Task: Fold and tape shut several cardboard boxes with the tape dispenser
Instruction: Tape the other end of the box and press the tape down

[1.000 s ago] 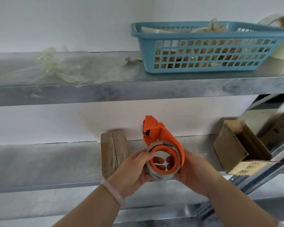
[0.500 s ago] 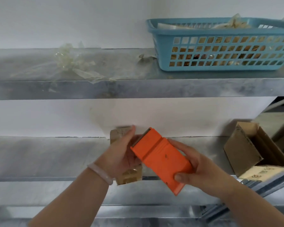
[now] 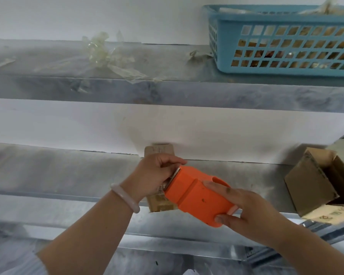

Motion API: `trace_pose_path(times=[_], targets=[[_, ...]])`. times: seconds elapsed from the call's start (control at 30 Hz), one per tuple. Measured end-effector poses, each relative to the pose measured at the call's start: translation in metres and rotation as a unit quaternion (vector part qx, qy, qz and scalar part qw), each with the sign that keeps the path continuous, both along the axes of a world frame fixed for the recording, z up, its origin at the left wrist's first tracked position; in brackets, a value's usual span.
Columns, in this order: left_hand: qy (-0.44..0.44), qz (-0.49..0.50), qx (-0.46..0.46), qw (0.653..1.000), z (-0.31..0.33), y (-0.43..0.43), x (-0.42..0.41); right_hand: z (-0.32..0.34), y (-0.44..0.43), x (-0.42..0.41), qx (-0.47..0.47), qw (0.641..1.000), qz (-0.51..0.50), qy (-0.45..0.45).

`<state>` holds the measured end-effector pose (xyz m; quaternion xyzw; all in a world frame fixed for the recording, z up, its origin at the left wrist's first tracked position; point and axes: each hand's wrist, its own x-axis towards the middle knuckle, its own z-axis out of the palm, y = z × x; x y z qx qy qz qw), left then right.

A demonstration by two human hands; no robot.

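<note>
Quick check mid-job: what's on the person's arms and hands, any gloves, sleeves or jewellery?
No gloves: the left hand and right hand are bare, and both forearms are uncovered as far as the frame shows. A smooth, pale, rounded bangle circles the left wrist. No ring or watch shows. Pale cloth at lower left may be clothing.

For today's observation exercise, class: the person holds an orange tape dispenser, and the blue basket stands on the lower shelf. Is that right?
Not quite. The blue basket stands on the upper shelf, as the head view shows. The orange tape dispenser is indeed held.
</note>
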<state>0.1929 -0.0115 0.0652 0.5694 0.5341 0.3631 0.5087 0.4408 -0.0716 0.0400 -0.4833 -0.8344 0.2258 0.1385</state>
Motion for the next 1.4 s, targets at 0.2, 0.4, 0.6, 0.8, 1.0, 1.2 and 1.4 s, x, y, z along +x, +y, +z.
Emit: trace_pose_path(times=[0.2, 0.4, 0.6, 0.8, 1.0, 1.2, 1.4], targets=[[0.032, 0.057, 0.049, 0.997, -0.003, 0.000, 0.000, -0.005, 0.007, 0.000, 0.001, 1.000, 0.014, 0.015], [0.065, 0.089, 0.074, 0.991, -0.009, -0.003, -0.003, -0.002, 0.014, 0.000, -0.044, 0.996, 0.017, 0.074], [0.060, 0.142, 0.034, 0.987, -0.020, -0.010, -0.001, 0.009, 0.025, 0.004, -0.095, 0.993, 0.050, 0.057], [0.022, 0.238, 0.013, 0.971, -0.019, -0.017, -0.043, 0.020, 0.032, 0.033, -0.191, 0.980, 0.054, 0.022], [-0.040, 0.288, -0.021, 0.956, -0.045, -0.041, -0.040, 0.041, 0.048, 0.038, -0.236, 0.969, 0.068, -0.008], [-0.053, 0.331, -0.002, 0.942, -0.062, -0.052, -0.040, 0.054, 0.063, 0.033, -0.231, 0.966, 0.095, -0.065], [0.051, 0.321, 0.033, 0.945, -0.079, -0.053, -0.038, 0.055, 0.073, 0.032, -0.223, 0.966, 0.103, -0.080]])
